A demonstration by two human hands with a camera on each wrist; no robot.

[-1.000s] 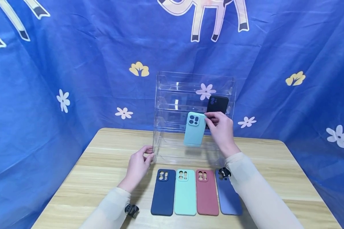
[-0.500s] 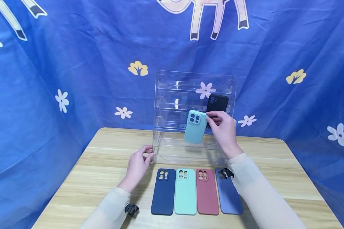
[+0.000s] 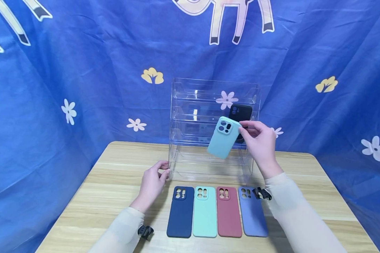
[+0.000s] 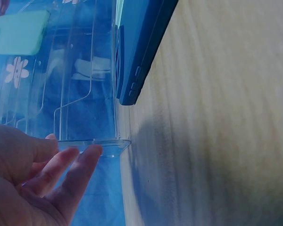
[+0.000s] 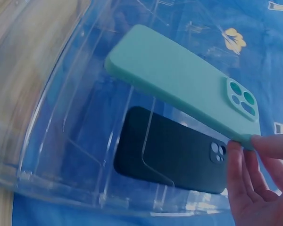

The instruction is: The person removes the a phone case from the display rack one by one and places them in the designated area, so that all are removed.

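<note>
My right hand pinches the upper right corner of a light turquoise phone case, which hangs tilted in front of a clear acrylic tiered rack. Behind it, a black phone case stands in the rack's right side, partly covered by the turquoise case and the hand. The turquoise case's camera cutouts face up and outward. At the rack's lower left edge, my left hand touches the side panel with extended fingertips.
In a row before the rack lie a navy phone case, a mint phone case, a dark pink phone case and a periwinkle phone case. They rest on a wooden table. A blue patterned curtain hangs behind.
My right hand has moved right and slightly up with the turquoise case, which now tilts more and overlaps the black case. The left hand stays at the rack's edge.
</note>
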